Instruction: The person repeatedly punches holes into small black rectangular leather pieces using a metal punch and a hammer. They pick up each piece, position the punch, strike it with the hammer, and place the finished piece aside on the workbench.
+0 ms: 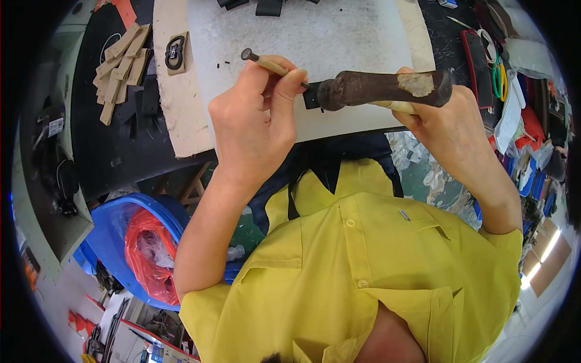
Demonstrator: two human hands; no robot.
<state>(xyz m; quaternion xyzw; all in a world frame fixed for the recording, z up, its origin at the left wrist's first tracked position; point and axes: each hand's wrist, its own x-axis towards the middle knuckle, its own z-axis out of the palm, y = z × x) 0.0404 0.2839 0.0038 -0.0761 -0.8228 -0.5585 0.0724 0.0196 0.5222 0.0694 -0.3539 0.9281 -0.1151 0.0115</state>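
My left hand [254, 115] is closed around a slim punch [266, 63], a rod with a flat metal head and a tan sleeve. The rod slants, its lower end toward a black strap piece [311, 97] on the white board. My right hand [445, 121] grips the pale handle of a mallet [375, 88]. Its dark brown, narrow-waisted head bears a worn light patch and hides part of the strap piece. The near end of the head hangs just right of my left fingertips. Whether it touches the strap cannot be told.
The white board [339, 36] lies on a beige sheet [175, 115] over a black table. At left are stacked tan strips [124, 66] and a black buckle [175, 53]. More black strap pieces [268, 7] lie at the far edge. A blue tub [115, 242] stands below left.
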